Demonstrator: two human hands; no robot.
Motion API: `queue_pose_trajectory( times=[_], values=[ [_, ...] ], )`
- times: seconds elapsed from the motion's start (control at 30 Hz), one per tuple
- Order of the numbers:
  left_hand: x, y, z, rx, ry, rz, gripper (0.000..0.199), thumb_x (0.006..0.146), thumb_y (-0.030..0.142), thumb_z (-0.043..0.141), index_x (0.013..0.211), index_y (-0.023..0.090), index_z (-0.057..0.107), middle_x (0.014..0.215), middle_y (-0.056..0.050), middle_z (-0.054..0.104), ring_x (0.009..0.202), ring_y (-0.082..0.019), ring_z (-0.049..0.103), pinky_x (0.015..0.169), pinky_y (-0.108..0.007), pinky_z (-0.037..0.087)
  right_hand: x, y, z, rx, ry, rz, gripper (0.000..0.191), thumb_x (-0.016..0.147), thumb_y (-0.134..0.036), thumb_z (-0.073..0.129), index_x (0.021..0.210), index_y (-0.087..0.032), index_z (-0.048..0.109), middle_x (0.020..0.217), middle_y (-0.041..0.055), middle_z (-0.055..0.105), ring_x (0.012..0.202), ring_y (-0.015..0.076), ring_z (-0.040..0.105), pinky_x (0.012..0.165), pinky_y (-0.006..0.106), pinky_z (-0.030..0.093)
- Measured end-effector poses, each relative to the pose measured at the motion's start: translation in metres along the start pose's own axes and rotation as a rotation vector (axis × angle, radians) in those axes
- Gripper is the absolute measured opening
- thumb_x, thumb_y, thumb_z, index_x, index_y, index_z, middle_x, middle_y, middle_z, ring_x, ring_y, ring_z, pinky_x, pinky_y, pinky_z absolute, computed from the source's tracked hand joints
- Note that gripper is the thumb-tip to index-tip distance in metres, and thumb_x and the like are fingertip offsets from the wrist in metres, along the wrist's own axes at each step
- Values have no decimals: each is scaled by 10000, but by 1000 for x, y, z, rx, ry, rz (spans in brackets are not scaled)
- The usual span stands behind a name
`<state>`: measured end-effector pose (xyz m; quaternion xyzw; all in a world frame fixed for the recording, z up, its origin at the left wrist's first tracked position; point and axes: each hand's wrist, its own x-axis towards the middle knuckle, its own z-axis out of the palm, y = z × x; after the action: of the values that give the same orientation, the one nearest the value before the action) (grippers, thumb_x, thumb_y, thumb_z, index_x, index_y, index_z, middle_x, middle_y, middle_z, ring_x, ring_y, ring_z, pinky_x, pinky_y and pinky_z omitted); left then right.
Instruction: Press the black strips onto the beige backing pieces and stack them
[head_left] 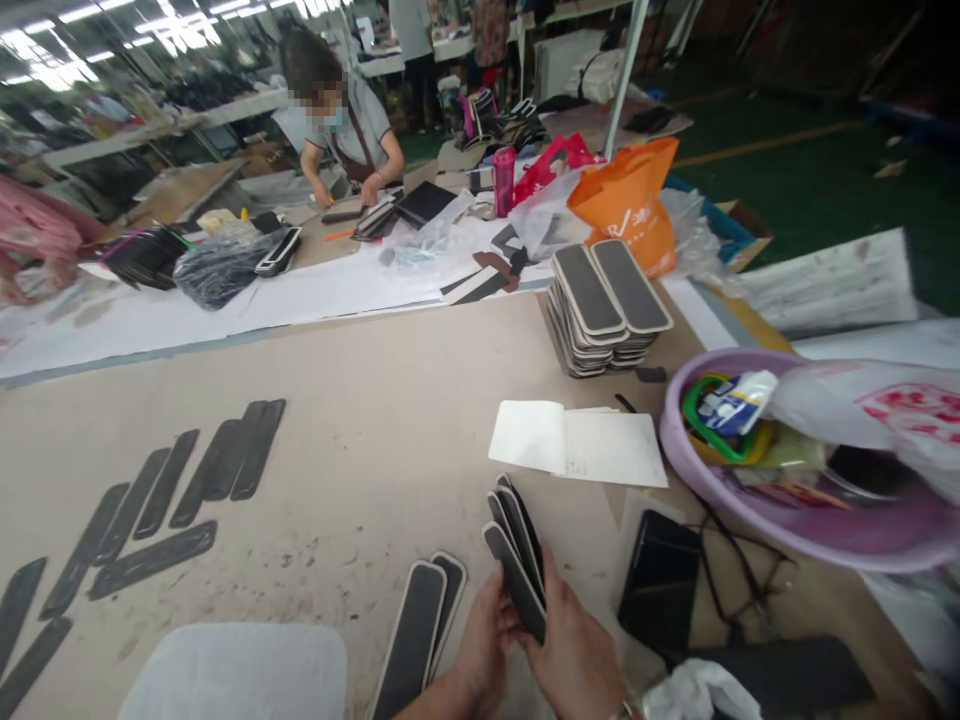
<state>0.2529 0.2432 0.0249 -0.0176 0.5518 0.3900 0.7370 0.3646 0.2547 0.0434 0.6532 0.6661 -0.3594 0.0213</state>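
A bundle of dark strips (515,575), held low in the frame.
I see the left hand (482,640) and right hand (574,645) share it at lower centre, each grip closed on its near end; two more strips (415,620) lie left on the desk (360,400).

The pads (513,574) are long and dark grey, with rounded ends and pale edges; several together, fanned at the far end, between left hand (484,640) and right hand (568,635).
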Motion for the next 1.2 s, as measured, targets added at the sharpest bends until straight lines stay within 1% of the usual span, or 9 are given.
queue_pose_trajectory(
  times=[0.23,0.3,0.43,0.53,0.67,0.83,1.03,1.1,1.2],
  values=[
    [-9,10,-9,116,-173,75,645,797,647,368,1094,128,611,1080,-138,626,963,-263,581,852,-382,413,-8,-8,-17,-246,76,-104,775,771,-127,434,1427,-230,35,870,62,570,700,200,589,555,284,398],
    [-17,21,-23,386,-69,203,604,792,614,415,1113,138,602,1089,-139,618,977,-271,565,852,-397,419,-9,-5,-21,-320,90,-117,782,774,-128,430,1428,-228,15,880,72,570,720,211,584,572,295,402],
    [-35,39,-72,1038,346,615,552,741,429,573,1225,171,500,1259,-120,486,1177,-270,415,1006,-403,310,-3,4,-11,-393,108,-131,810,750,-165,489,1426,-176,43,1018,119,557,826,247,571,701,342,421],
    [-45,38,-110,1358,558,574,672,710,343,574,1313,126,368,1307,-142,402,1243,-278,327,1050,-405,246,4,9,-2,-333,76,-100,782,761,-236,501,1418,-164,84,1034,111,564,847,249,571,707,338,420],
    [-48,22,-136,1573,584,421,715,674,232,558,1333,116,306,1300,-144,388,1219,-277,341,1036,-371,249,15,13,-9,-233,-37,-5,512,768,-276,478,1267,-226,378,985,73,600,817,227,595,657,313,410],
    [-41,16,-136,1572,595,340,674,607,208,618,1233,120,385,1171,-125,467,1136,-256,411,986,-316,286,21,18,-28,-19,-133,47,391,711,-382,548,1054,-199,503,865,59,637,769,222,608,658,305,419],
    [-41,25,-136,1333,615,276,479,513,243,715,950,172,532,909,-72,576,957,-289,525,827,-355,382,10,32,-21,695,-248,93,571,647,-413,641,1127,-165,456,990,68,641,866,220,607,771,339,470],
    [-43,31,-134,1180,510,229,335,527,240,713,821,176,569,794,-47,600,853,-276,563,760,-352,408,2,34,-19,917,-352,124,646,632,-429,660,1170,-155,430,998,77,641,851,233,611,740,363,490],
    [-44,40,-120,727,208,144,288,594,265,705,844,167,601,775,-33,644,730,-224,598,683,-327,449,-11,26,-20,1151,-473,121,665,627,-418,676,1182,-154,421,1001,82,641,834,233,613,710,368,499]
  ],
)
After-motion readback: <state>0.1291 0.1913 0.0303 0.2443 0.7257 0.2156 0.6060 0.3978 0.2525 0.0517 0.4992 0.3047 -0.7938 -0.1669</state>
